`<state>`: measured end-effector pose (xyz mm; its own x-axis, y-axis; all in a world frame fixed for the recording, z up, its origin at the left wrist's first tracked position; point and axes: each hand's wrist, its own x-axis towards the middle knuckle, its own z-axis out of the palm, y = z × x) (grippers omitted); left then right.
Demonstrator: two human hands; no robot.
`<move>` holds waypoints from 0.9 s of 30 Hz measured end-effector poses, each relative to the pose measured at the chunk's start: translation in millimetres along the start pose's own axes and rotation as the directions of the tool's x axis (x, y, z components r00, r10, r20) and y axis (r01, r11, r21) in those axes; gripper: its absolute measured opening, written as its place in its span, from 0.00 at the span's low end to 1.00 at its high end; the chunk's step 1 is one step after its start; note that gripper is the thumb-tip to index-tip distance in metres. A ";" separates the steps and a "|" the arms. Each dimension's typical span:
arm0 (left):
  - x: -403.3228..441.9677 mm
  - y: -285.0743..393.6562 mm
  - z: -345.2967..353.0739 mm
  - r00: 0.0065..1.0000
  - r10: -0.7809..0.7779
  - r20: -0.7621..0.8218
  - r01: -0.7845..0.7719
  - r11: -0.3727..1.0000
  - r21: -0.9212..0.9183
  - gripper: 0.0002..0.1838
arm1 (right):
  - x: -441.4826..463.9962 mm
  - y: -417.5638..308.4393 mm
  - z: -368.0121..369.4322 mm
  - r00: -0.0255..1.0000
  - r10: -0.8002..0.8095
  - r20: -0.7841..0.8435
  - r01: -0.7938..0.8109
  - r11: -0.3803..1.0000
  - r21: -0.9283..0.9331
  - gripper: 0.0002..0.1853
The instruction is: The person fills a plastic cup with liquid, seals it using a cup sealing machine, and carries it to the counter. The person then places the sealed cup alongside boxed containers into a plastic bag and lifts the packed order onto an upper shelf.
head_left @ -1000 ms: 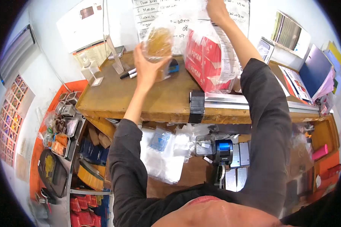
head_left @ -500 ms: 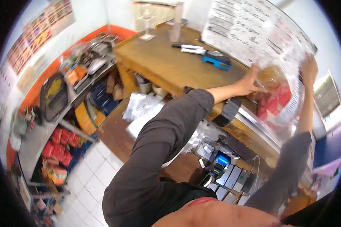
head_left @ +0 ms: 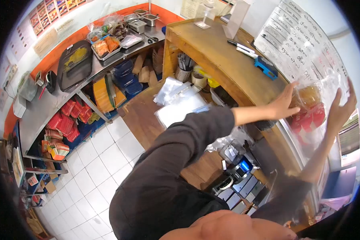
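Note:
At the right of the head view a clear plastic bag (head_left: 333,82) holds a red printed package (head_left: 310,118) and a clear-wrapped container with yellow-brown contents (head_left: 309,97). My left hand (head_left: 283,105) is just left of the container, thumb and fingers spread, with nothing in its grasp. On the bag's right side is my right hand (head_left: 341,110), its fingers apart and pointing up, beside the plastic. The package stands on the wooden counter's right part, and its lower portion is blurred behind clear plastic.
Markers (head_left: 244,50) and a blue-black object (head_left: 266,68) lie on the wooden counter (head_left: 204,40). Below are a lit blue-screen device (head_left: 244,166), phones (head_left: 244,184) and plastic sheets (head_left: 180,104). At left, a steel shelf holds a black tray (head_left: 74,64).
The view has swung left. My left hand has brought the container to the red package inside the bag and let go. My right hand has come down from the bag's top and opened.

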<state>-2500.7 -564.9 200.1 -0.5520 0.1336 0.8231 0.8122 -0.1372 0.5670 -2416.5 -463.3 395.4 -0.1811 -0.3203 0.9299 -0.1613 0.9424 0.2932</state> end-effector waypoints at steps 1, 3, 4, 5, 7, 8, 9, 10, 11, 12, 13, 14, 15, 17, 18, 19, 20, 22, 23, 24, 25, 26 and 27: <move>-21.1 26.0 -27.0 0.999 0.022 0.044 -0.019 0.998 -0.062 0.46 | -11.3 -37.3 -4.2 0.995 0.096 -0.016 -0.093 0.985 0.148 0.18; -84.0 63.6 -88.9 0.987 0.091 0.130 -0.090 0.996 -0.017 0.37 | -50.6 -112.7 -7.2 0.984 0.168 0.052 -0.175 0.909 0.379 0.13; -121.9 71.2 -119.3 0.975 0.135 0.176 -0.151 0.985 0.087 0.33 | -73.0 -151.3 -8.8 0.984 0.133 0.115 -0.171 0.871 0.461 0.11; -162.6 85.0 -154.8 0.968 0.080 0.236 -0.122 0.978 0.168 0.24 | -97.7 -194.0 -8.5 0.948 0.169 0.270 -0.293 0.794 0.532 0.08; -285.8 72.8 -210.0 0.923 -0.149 0.355 0.036 0.952 0.305 0.19 | -139.2 -275.8 -1.4 0.874 0.043 0.483 -0.395 0.643 0.657 0.09; -337.0 92.8 -247.0 0.796 -0.474 0.375 0.398 0.878 0.265 0.15 | -173.8 -312.2 15.2 0.820 -0.013 0.572 -0.488 0.504 0.712 0.08; -395.3 102.1 -281.2 0.719 -0.609 0.335 0.613 0.783 0.106 0.13 | -211.9 -351.1 32.5 0.747 -0.092 0.658 -0.598 0.340 0.726 0.08; -424.5 145.8 -313.6 0.642 -0.749 0.165 0.740 0.662 0.123 0.12 | -219.6 -392.6 30.2 0.615 -0.182 0.767 -0.712 0.289 0.640 0.10; -457.0 175.9 -346.0 0.543 -0.836 0.083 0.837 0.547 0.036 0.12 | -209.4 -431.0 23.7 0.580 -0.308 0.755 -0.729 0.218 0.649 0.11; -485.2 206.7 -373.3 0.419 -0.908 0.005 0.906 0.418 -0.073 0.12 | -189.3 -472.6 13.0 0.536 -0.400 0.743 -0.781 0.100 0.617 0.11; -498.6 240.9 -398.1 0.351 -0.925 -0.145 0.931 0.361 -0.051 0.13 | -178.6 -510.7 6.4 0.470 -0.509 0.721 -0.842 -0.013 0.539 0.10; -504.0 269.9 -423.1 0.279 -0.915 -0.293 0.953 0.301 -0.034 0.14 | -169.4 -547.0 1.3 0.410 -0.614 0.675 -0.891 -0.109 0.442 0.11; -511.6 291.2 -445.1 0.296 -0.852 -0.431 0.945 0.327 0.003 0.14 | -161.3 -584.3 -3.4 0.410 -0.651 0.638 -0.890 -0.132 0.437 0.11; -509.8 333.2 -476.8 0.256 -0.683 -0.684 0.940 0.340 0.012 0.15 | -150.9 -651.5 -13.5 0.256 -0.887 0.384 -0.912 -0.090 0.399 0.12; -507.1 351.9 -480.6 0.242 -0.650 -0.721 0.943 0.333 0.016 0.15 | -149.6 -678.5 -18.0 0.267 -0.903 0.336 -0.905 -0.116 0.408 0.12; -504.0 368.3 -483.9 0.223 -0.466 -0.856 0.927 0.372 0.039 0.15 | -148.6 -705.4 -22.7 0.292 -0.944 0.154 -0.906 -0.222 0.360 0.14; -505.2 379.5 -489.9 0.200 -0.257 -0.945 0.911 0.403 0.083 0.15 | -144.9 -730.5 -27.8 0.324 -0.945 -0.031 -0.901 -0.319 0.294 0.16; -514.7 391.6 -487.7 0.057 0.016 -0.998 0.851 0.521 0.057 0.16 | -135.3 -761.5 -37.1 0.418 -0.906 -0.072 -0.901 -0.423 0.094 0.25; -525.6 394.9 -487.6 0.004 0.062 -0.998 0.829 0.558 0.038 0.16 | -125.3 -770.8 -39.8 0.526 -0.822 -0.218 -0.790 -0.378 -0.483 0.27; -537.8 395.7 -485.7 -0.049 0.088 -0.995 0.801 0.598 0.014 0.17 | -116.0 -776.1 -43.2 0.662 -0.707 -0.251 -0.454 -0.111 -0.884 0.30; -548.1 396.4 -483.8 -0.062 0.041 -0.997 0.813 0.582 -0.026 0.17 | -104.6 -780.0 -46.0 0.679 -0.690 -0.249 -0.460 -0.137 -0.877 0.32; -556.5 396.9 -482.0 -0.069 -0.023 -0.997 0.827 0.559 -0.070 0.17 | -101.9 -788.2 -43.7 0.685 -0.694 -0.222 -0.448 -0.161 -0.879 0.32; -561.1 400.5 -481.5 -0.038 -0.108 -0.993 0.844 0.529 -0.090 0.17 | -100.9 -798.7 -42.2 0.554 -0.788 -0.270 -0.721 -0.292 -0.628 0.32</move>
<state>-1956.6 -1167.4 -18.9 -0.2540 -0.9653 -0.0603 -0.0533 -0.0482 0.9974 -2228.4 -1179.5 76.8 0.2887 -0.8935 0.3440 0.7870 0.0168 -0.6167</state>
